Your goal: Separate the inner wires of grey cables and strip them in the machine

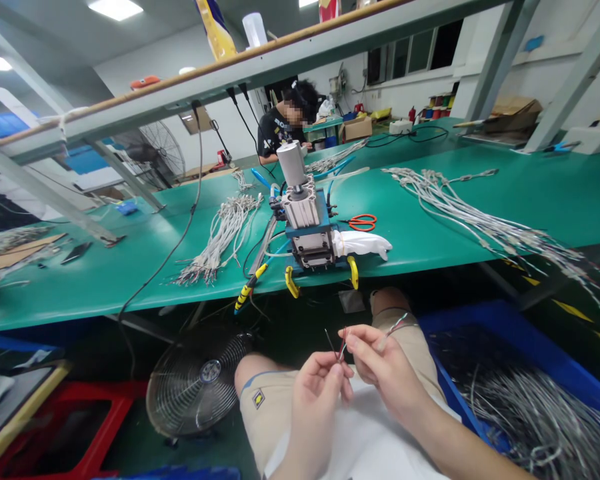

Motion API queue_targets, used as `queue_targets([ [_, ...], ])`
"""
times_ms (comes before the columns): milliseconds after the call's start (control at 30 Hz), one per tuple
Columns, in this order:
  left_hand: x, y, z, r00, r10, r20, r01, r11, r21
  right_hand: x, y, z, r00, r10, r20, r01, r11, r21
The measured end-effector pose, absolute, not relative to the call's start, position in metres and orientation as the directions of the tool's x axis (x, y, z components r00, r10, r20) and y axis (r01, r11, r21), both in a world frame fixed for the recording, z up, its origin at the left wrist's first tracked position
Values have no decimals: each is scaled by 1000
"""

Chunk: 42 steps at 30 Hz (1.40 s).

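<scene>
Above my lap, my left hand and my right hand are close together, both pinching the thin coloured wires at a cable's end. Red, dark and pale green strands stick up between the fingertips. Behind my right fingers more of the cable shows, with thin coloured strands. The exact grip points are partly hidden by the fingers. In front of my knees, at the bench edge, stands a small pneumatic press with yellow clamp handles low on its front.
Bundles of grey cables lie left and right on the green bench. Orange scissors rest beside the press. A blue bin of cables is at my right, a floor fan at my left. Another person sits across.
</scene>
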<state>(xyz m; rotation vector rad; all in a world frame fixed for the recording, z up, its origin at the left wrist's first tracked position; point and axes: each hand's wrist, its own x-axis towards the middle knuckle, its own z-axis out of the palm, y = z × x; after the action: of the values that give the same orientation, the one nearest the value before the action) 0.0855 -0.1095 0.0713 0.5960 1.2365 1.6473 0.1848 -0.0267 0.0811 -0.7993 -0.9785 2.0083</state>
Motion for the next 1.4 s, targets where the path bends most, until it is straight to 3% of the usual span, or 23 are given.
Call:
queue_targets([
  [300, 85, -108, 72, -446, 884, -138, -369, -41, 929, 184, -33, 76, -641, 751, -160, -316, -448, -837],
  [533, 88, -107, 78, -443, 887, -130, -409, -71, 910, 183, -31, 81, -670, 693, -265, -233, -536, -811],
  [933, 89, -106, 80, -460, 876, -147, -369, -38, 929, 180, -38, 87, -643, 710, -289, -331, -597, -730],
  [1133, 86, -107, 76, -509, 857, -79, -249, -58, 967, 179, -36, 83, -588, 756, -287, -274, -520, -809],
  [1400, 79, -113, 72, -558, 829, 41, 8, -44, 999, 181, -33, 88, -576, 796, -187, -190, -352, -917],
])
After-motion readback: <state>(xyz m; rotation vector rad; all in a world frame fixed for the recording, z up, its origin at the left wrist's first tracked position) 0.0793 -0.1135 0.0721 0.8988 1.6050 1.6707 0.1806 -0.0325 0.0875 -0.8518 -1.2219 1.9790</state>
